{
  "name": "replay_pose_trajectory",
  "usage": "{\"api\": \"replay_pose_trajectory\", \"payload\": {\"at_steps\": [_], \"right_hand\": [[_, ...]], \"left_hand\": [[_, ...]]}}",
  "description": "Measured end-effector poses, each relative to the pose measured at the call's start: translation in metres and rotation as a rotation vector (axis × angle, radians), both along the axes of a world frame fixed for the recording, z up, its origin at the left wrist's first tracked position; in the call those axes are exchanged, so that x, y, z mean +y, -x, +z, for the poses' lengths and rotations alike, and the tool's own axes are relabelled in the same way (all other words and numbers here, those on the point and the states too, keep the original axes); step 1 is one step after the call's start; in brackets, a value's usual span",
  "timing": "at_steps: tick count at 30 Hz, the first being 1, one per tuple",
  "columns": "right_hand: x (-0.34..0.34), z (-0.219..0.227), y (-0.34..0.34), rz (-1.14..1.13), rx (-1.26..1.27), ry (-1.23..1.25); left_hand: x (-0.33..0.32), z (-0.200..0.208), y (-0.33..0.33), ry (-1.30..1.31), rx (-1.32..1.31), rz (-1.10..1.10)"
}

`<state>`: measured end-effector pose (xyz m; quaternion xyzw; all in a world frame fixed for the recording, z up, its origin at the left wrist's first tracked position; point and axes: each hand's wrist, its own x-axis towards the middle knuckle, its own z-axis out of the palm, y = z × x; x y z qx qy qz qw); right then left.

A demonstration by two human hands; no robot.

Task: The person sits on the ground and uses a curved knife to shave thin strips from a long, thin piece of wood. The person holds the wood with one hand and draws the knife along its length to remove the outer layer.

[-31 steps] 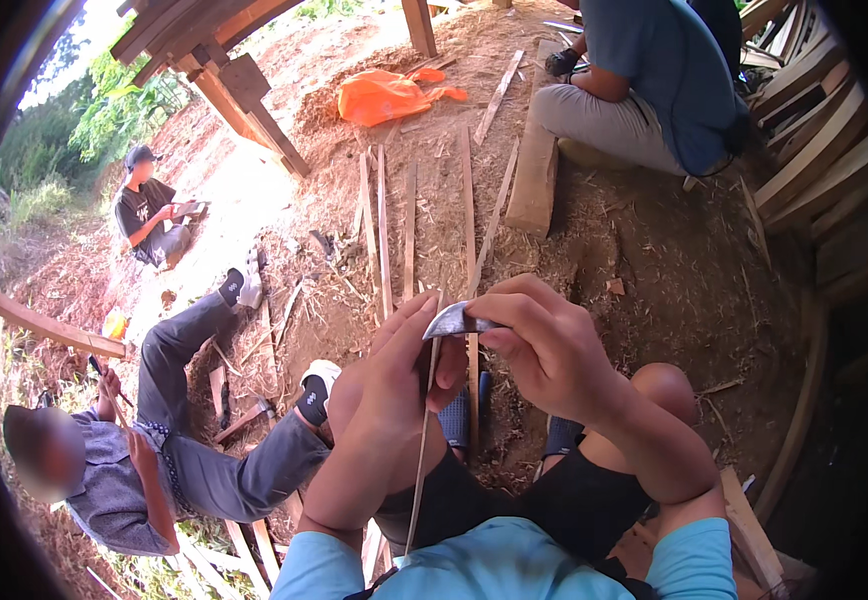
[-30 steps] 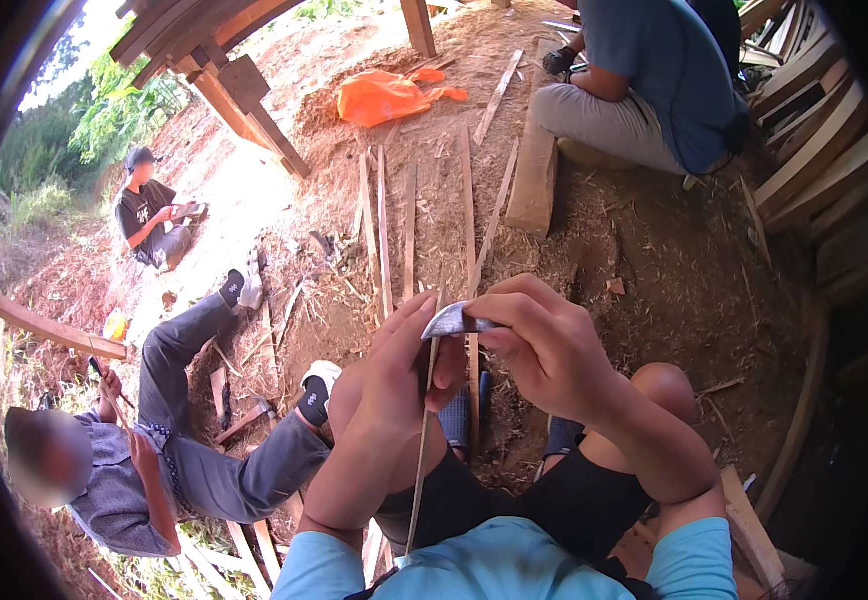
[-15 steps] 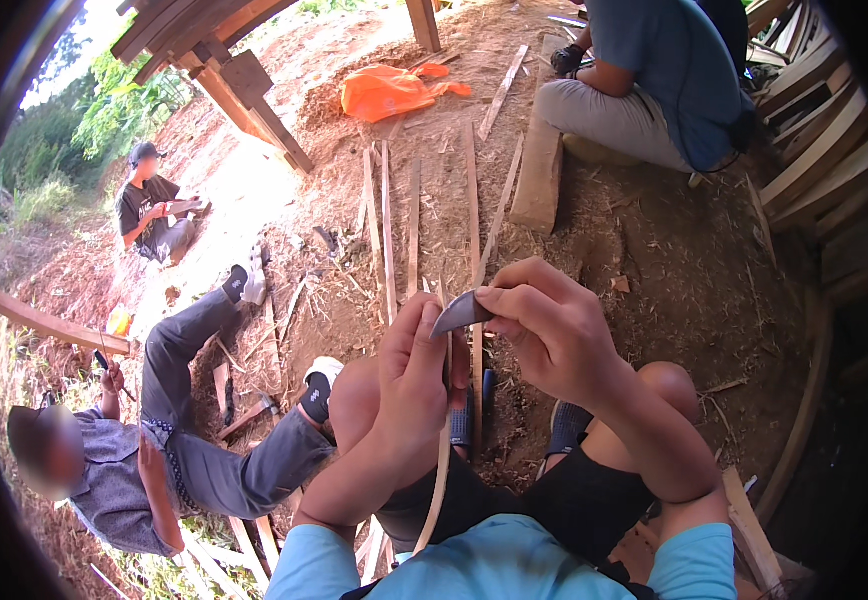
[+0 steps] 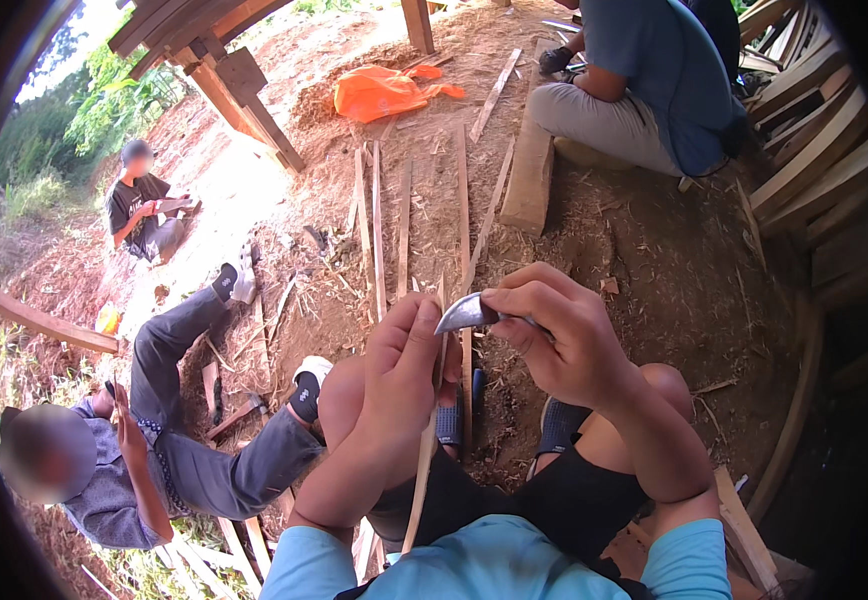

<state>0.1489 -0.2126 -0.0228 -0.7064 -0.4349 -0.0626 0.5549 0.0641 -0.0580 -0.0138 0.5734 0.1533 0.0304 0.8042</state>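
Note:
My left hand [image 4: 400, 350] is closed around a thin, pale wooden strip [image 4: 422, 482], thumb on top. The strip runs down from my fingers across my lap toward my shirt, bending slightly. Between the thumb and fingers of my right hand [image 4: 562, 325] is a short, curved knife blade [image 4: 467, 314]. Its pointed end reaches to the left thumb, beside the strip's upper part. My right fingers cover the rear of the knife, so I cannot tell what handle it has. Both hands are held in front of my knees.
Several long wooden strips [image 4: 405, 230] lie on the dirt ahead. Beyond them are an orange bag [image 4: 384, 93] and a thick beam [image 4: 528, 190] by a seated person [image 4: 644, 90]. Another person [image 4: 224, 465] sits close on the left, near a hammer [image 4: 244, 412]. Curved planks [image 4: 824, 180] are stacked at right.
The blade has turned slightly, and its face now catches more light. My grips look the same. The person on the left has brought their hands closer together. The whole view has shifted a little.

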Motion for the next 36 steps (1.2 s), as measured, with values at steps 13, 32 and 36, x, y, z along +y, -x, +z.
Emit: {"api": "replay_pose_trajectory", "payload": {"at_steps": [13, 32, 36], "right_hand": [[-0.001, -0.013, -0.034, -0.348, 0.22, -0.031], [0.008, -0.011, -0.007, -0.045, 0.052, 0.074], [0.007, -0.011, -0.009, -0.065, 0.029, 0.072]], "left_hand": [[-0.032, -0.005, 0.024, -0.405, -0.222, -0.4], [0.033, -0.007, -0.008, 0.25, -0.008, -0.201], [0.03, -0.003, -0.011, 0.192, -0.006, -0.147]]}}
